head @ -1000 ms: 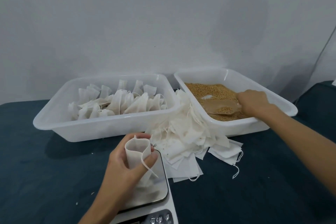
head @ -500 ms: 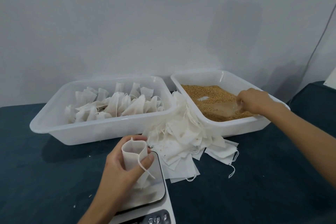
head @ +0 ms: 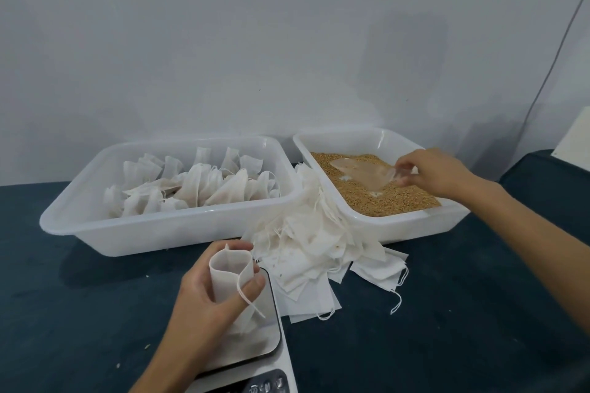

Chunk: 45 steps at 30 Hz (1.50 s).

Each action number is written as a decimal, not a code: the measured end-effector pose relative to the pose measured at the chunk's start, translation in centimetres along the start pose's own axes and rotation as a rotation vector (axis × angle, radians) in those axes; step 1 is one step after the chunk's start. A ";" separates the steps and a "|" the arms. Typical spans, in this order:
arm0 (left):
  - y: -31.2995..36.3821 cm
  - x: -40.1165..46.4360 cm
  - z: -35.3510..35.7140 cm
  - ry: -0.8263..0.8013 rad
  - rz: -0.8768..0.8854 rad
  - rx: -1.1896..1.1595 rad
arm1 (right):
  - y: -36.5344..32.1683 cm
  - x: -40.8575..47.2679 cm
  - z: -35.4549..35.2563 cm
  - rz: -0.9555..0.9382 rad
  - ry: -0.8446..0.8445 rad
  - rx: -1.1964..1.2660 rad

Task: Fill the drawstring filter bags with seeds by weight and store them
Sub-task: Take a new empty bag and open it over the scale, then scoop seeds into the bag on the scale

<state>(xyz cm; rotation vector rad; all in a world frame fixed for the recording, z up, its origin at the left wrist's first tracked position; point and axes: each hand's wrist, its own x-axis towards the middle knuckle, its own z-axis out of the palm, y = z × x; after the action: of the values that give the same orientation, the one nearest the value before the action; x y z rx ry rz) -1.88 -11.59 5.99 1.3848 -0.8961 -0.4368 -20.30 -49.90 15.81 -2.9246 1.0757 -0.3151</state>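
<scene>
Your left hand point(head: 204, 293) grips an empty white drawstring filter bag point(head: 230, 277), mouth open, above the steel-topped scale point(head: 255, 341) at the desk's near edge. Your right hand point(head: 437, 174) pinches a clear plastic scoop point(head: 360, 171) lying on golden seeds point(head: 399, 201) in the right white plastic tub point(head: 415, 226). The left white tub point(head: 159, 233) holds filled bags point(head: 191, 188). Loose flat bags point(head: 319, 252) are heaped between the tubs. The dark blue desk point(head: 479, 313) lies bare toward its right edge.
</scene>
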 end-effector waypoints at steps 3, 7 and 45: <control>-0.1 -0.1 0.0 -0.002 -0.010 -0.007 | -3.2 -0.9 -1.0 -0.110 0.034 0.081; -0.3 -0.4 0.2 -0.015 -0.019 0.017 | -8.2 -3.1 -2.1 -0.326 0.009 0.233; -0.1 2.4 -1.4 -0.113 -0.041 0.017 | -17.5 -5.5 -5.9 -0.660 0.242 -0.361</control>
<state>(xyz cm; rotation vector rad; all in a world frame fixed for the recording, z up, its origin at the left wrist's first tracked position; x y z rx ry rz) 0.63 -12.49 6.63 1.4068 -0.9669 -0.5446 -14.33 -32.64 21.91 -3.5686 0.1301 -0.5351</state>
